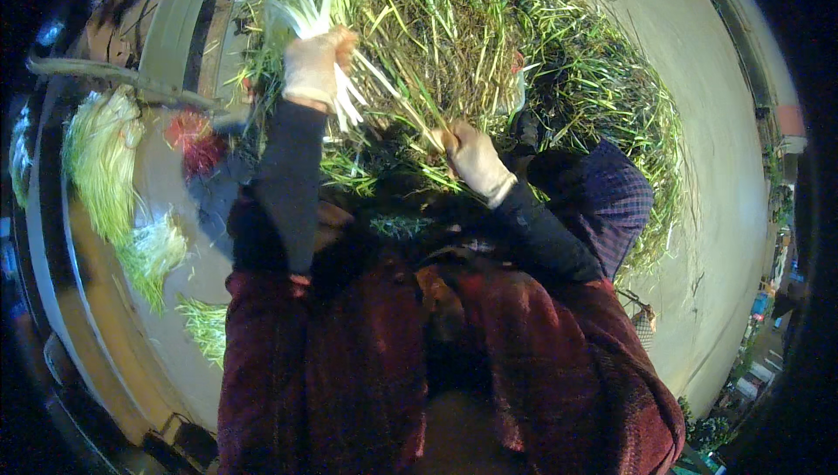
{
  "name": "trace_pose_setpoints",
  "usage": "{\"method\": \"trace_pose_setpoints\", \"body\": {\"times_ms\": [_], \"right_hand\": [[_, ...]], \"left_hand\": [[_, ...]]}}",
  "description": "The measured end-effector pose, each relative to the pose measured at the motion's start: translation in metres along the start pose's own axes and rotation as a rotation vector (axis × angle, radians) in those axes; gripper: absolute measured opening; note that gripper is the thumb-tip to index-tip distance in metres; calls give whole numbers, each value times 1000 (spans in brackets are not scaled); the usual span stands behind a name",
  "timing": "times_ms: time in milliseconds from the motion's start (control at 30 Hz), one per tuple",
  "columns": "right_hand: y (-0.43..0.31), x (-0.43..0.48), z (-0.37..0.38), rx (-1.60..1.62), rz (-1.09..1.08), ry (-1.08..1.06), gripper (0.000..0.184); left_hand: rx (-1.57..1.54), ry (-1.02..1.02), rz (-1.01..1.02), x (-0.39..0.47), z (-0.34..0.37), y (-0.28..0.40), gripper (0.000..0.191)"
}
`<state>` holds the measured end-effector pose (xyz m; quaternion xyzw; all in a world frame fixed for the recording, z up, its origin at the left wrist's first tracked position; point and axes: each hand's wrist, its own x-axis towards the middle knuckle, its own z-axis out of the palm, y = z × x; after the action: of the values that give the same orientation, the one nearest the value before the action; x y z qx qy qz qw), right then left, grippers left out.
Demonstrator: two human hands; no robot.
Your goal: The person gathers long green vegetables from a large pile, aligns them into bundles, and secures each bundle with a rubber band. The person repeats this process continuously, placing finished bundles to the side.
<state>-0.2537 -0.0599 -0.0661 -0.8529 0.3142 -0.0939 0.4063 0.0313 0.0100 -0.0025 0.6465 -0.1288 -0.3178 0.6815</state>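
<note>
My left hand (311, 67), in a pale work glove, is closed around a bunch of long leafy stalks (349, 100), which look like garlic chives. White stalk ends stick out below the fist, and blurred leaves fan out above it. Lower and to the right, my right hand (476, 159), also gloved, pinches a few thin stalks (399, 94) that stretch up toward the left hand. Whether these still join the bunch is hard to tell. Under and beyond both hands spreads a large heap of loose green and straw-coloured stalks (438, 30).
On the concrete floor (707, 167) to the left lie a long leafy bundle (101, 160), a second bundle (157, 246) and more greens (204, 327). Near them is a tangle of red ties (195, 141). A metal bar (118, 71) juts in from the left. Checked cloth (615, 193) covers something at right.
</note>
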Motion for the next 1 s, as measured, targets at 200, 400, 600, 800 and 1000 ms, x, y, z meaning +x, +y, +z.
{"method": "trace_pose_setpoints", "body": {"times_ms": [200,400,600,800,1000], "right_hand": [[124,-68,3,-758,-51,-533,29],[118,-48,-23,-940,62,-789,45],[-56,50,-22,207,-310,-86,76],[-68,10,-15,458,-79,-336,31],[-21,44,-23,31,-337,73,17]], "left_hand": [[-40,-3,-39,2,-12,14,21],[49,-11,-64,2,-17,21,23],[-42,-391,-239,-13,11,-5,26],[-236,-214,-94,-11,18,37,29],[-55,-349,-249,-30,70,-9,28]]}}
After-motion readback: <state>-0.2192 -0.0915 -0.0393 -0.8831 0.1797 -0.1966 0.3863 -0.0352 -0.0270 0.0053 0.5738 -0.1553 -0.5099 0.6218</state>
